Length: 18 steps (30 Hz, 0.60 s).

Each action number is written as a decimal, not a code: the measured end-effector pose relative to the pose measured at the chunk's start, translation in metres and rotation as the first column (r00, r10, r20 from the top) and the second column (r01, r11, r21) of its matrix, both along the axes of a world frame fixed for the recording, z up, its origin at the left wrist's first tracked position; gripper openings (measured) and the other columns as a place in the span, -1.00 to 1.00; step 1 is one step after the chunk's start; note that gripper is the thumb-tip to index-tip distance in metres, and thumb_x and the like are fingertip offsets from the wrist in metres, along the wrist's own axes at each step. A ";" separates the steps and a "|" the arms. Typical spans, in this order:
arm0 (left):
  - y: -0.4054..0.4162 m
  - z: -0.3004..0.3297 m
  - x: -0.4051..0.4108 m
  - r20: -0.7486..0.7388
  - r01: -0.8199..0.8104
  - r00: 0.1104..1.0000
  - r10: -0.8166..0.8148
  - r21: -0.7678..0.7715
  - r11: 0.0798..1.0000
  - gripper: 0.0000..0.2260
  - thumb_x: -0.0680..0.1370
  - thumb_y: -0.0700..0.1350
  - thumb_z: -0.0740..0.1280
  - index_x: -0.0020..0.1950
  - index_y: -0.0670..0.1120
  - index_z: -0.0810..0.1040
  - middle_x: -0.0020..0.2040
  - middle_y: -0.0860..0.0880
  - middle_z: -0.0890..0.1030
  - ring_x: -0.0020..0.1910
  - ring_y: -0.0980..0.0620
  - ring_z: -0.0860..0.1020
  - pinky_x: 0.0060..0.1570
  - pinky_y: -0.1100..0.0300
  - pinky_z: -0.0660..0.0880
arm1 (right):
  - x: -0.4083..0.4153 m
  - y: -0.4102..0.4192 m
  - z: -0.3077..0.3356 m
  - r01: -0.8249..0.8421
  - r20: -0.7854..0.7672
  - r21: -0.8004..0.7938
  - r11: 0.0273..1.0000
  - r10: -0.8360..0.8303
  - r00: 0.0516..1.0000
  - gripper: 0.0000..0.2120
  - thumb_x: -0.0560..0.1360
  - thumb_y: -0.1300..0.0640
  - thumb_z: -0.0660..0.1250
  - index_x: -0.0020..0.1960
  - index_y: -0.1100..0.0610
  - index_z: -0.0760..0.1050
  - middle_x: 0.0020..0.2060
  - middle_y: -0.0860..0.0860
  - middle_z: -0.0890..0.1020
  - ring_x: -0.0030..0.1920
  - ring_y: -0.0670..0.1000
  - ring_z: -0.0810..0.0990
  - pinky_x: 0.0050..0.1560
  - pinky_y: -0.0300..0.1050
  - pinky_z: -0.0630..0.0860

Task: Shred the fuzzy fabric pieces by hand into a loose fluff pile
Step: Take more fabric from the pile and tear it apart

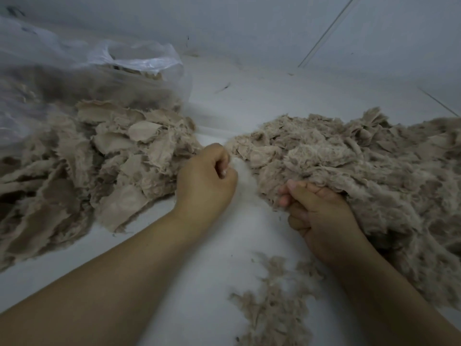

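Between the two heaps, the left hand [204, 181] curls, apparently pinching a pale wisp; the right hand [316, 216] grips the fluff pile [361, 176]. Untorn fabric pieces [99, 156] lie left. Careless pulls could scatter fluff across the surface [199, 283].

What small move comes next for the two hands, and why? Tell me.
Probably pull the hands apart. The left hand is curled, seemingly pinching fibres at the edge of the fluff pile, while the right hand grips a clump of it; separating them should tear it looser.
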State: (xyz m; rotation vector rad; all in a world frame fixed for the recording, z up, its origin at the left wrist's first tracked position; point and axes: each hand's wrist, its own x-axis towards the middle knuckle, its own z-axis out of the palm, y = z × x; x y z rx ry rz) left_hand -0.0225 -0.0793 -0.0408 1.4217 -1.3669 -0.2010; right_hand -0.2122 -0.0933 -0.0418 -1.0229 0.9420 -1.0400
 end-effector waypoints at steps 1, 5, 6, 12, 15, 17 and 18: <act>-0.002 -0.002 0.008 0.199 -0.055 0.979 0.048 0.030 0.998 -0.79 0.35 -0.39 0.28 -0.34 -0.10 0.39 -0.35 0.05 0.40 -0.30 0.03 0.39 -0.32 0.08 0.40 | 0.000 0.000 0.000 0.004 -0.003 0.009 1.000 -0.004 1.000 -0.76 0.63 0.20 0.20 -0.16 0.26 0.51 -0.42 0.05 0.56 -0.60 -0.16 0.20 -0.61 -0.35 0.16; -0.009 -0.010 0.011 0.676 -0.038 0.728 -0.111 0.202 0.979 -0.72 0.36 -0.39 0.24 -0.03 -0.17 0.63 -0.01 -0.09 0.54 0.07 -0.14 0.37 -0.03 -0.01 0.35 | 0.001 0.002 0.002 0.008 -0.014 0.021 1.000 -0.008 1.000 -0.76 0.64 0.22 0.19 -0.16 0.26 0.51 -0.40 0.06 0.56 -0.59 -0.16 0.19 -0.61 -0.35 0.15; -0.009 -0.010 0.010 0.732 -0.074 0.673 -0.105 0.208 0.975 -0.71 0.37 -0.34 0.24 -0.01 -0.14 0.63 0.01 -0.06 0.56 0.10 -0.12 0.38 -0.01 0.03 0.31 | 0.002 0.003 0.002 0.009 -0.014 0.021 1.000 -0.009 1.000 -0.76 0.64 0.23 0.18 -0.16 0.26 0.51 -0.40 0.06 0.56 -0.58 -0.16 0.18 -0.61 -0.35 0.14; -0.003 0.002 0.035 0.755 -0.357 0.652 0.073 0.220 0.908 -0.91 0.38 -0.30 0.32 -0.15 -0.26 0.58 -0.08 -0.23 0.58 -0.01 -0.23 0.53 -0.05 0.00 0.50 | 0.001 0.004 0.005 -0.002 -0.008 0.022 1.000 0.002 1.000 -0.76 0.63 0.23 0.18 -0.16 0.26 0.51 -0.40 0.05 0.55 -0.55 -0.14 0.18 -0.58 -0.34 0.11; 0.003 0.008 0.042 0.797 -0.466 0.600 0.064 0.284 0.838 -0.91 0.48 -0.21 0.30 -0.15 -0.20 0.59 -0.09 -0.19 0.58 0.00 -0.20 0.53 -0.11 0.04 0.46 | 0.001 0.004 0.006 -0.005 -0.011 0.023 1.000 0.006 1.000 -0.75 0.64 0.23 0.17 -0.16 0.25 0.51 -0.40 0.05 0.55 -0.54 -0.14 0.17 -0.56 -0.34 0.10; 0.007 0.005 0.039 0.870 -0.494 0.493 -0.001 0.281 0.823 -0.83 0.55 -0.11 0.24 -0.09 -0.12 0.61 -0.01 -0.11 0.58 0.13 -0.14 0.46 0.05 0.04 0.38 | 0.001 0.004 0.006 -0.005 -0.003 0.028 1.000 0.005 1.000 -0.76 0.64 0.24 0.17 -0.16 0.26 0.50 -0.40 0.04 0.55 -0.53 -0.13 0.16 -0.55 -0.33 0.09; 0.009 0.004 0.035 0.891 -0.477 0.454 -0.014 0.256 0.841 -0.81 0.55 -0.11 0.21 -0.08 -0.10 0.62 0.00 -0.08 0.58 0.17 -0.13 0.43 0.11 0.02 0.33 | 0.001 0.004 0.006 -0.006 0.001 0.028 1.000 0.006 1.000 -0.76 0.64 0.24 0.17 -0.16 0.26 0.50 -0.40 0.04 0.56 -0.53 -0.13 0.16 -0.55 -0.32 0.08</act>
